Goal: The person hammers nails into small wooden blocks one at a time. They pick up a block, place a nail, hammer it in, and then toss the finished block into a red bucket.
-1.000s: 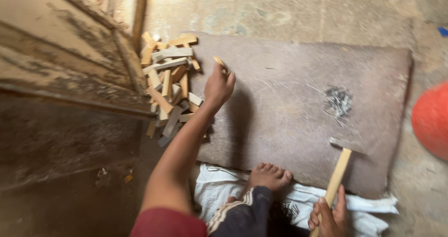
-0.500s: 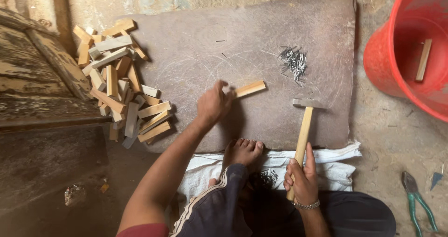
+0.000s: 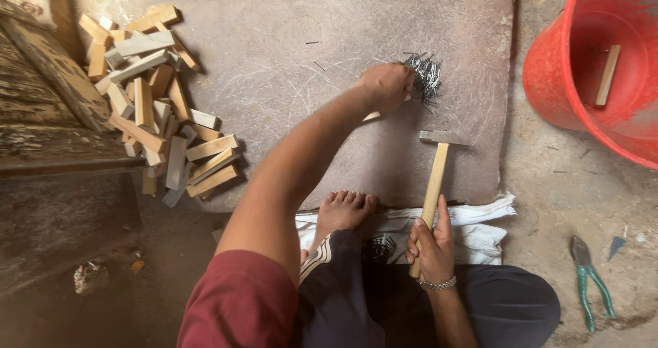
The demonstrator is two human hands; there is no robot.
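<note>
Left hand is reaching across the brown board, fingers curled and touching the pile of nails; a small wood piece is peeking out under it, grip unclear. Right hand is wrapping the hammer handle, head resting on the board. Wood blocks are lying left, red bucket right, pliers on the floor.
</note>
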